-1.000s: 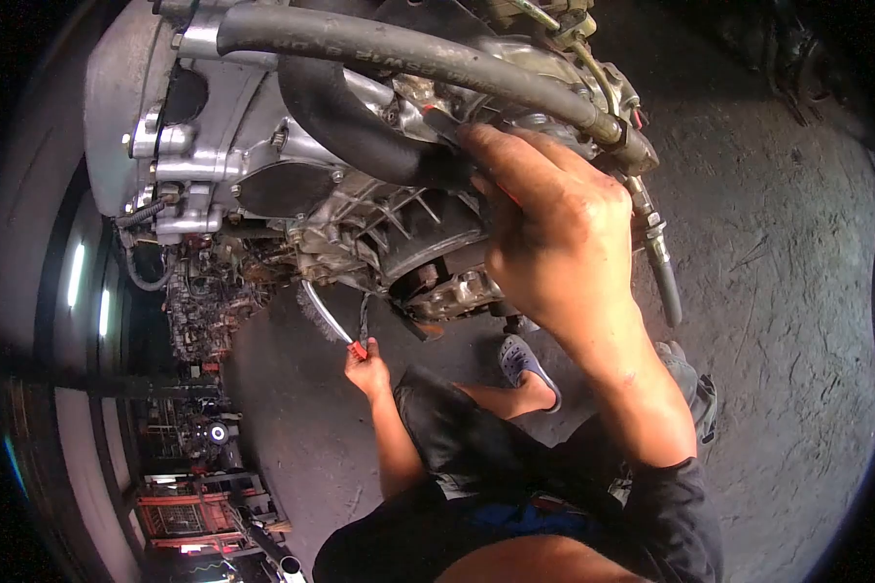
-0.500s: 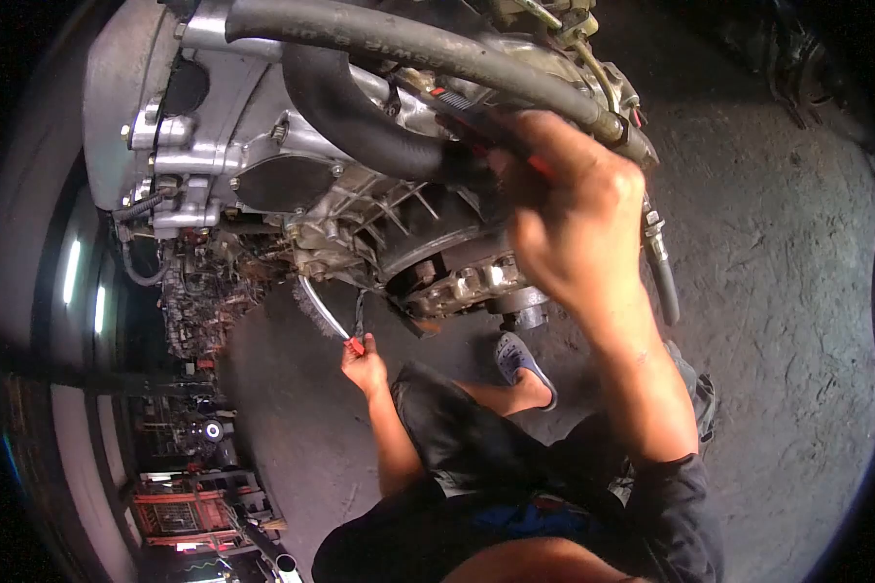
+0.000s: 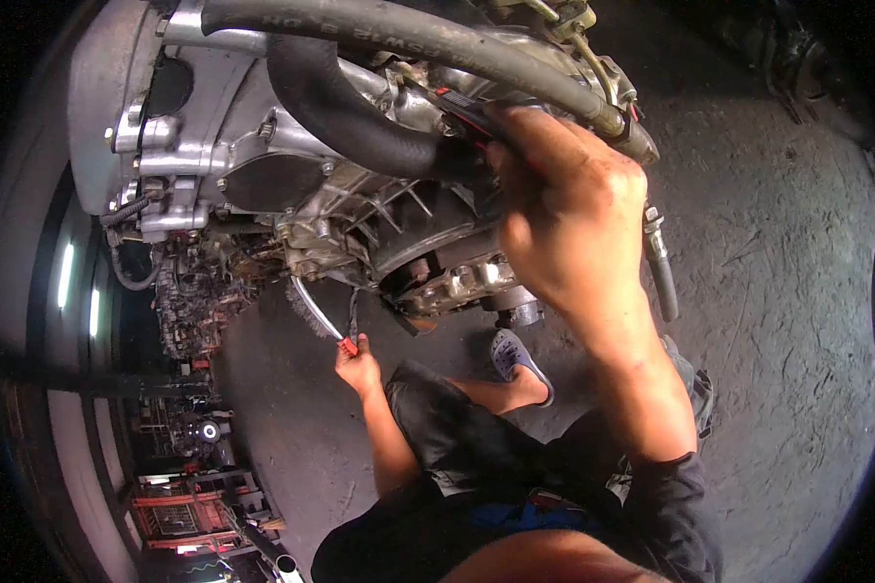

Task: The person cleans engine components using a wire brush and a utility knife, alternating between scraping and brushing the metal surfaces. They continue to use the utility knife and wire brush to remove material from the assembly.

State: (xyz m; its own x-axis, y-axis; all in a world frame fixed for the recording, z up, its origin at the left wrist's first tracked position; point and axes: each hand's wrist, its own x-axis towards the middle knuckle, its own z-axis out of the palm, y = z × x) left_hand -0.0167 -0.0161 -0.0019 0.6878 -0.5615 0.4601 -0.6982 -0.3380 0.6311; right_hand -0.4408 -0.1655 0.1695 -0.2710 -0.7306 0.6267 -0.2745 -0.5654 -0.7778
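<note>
A large metal engine (image 3: 389,209) fills the upper part of the head view. My right hand (image 3: 578,209) is closed around a black-and-red handled tool (image 3: 472,115), with its thin tip reaching among the engine parts beneath a grey hose (image 3: 437,44). The tool's exact kind is hard to make out, as my fingers cover much of it. Lower down, my left hand (image 3: 360,369) grips the red handle of a wire brush (image 3: 313,309). The brush's bristled end points up toward the engine's lower edge. A thick black bent hose (image 3: 345,117) runs left of my right hand.
Dark concrete floor (image 3: 768,340) lies around the engine and my sandalled foot (image 3: 517,361). More greasy machine parts (image 3: 190,301) are stacked at the left. An orange metal frame (image 3: 180,515) stands at the lower left, and a loose hose end (image 3: 661,277) hangs at the right.
The engine and left hand sit slightly further left in view. My right hand has shifted a little, with the tool still in it; both grips are unchanged.
</note>
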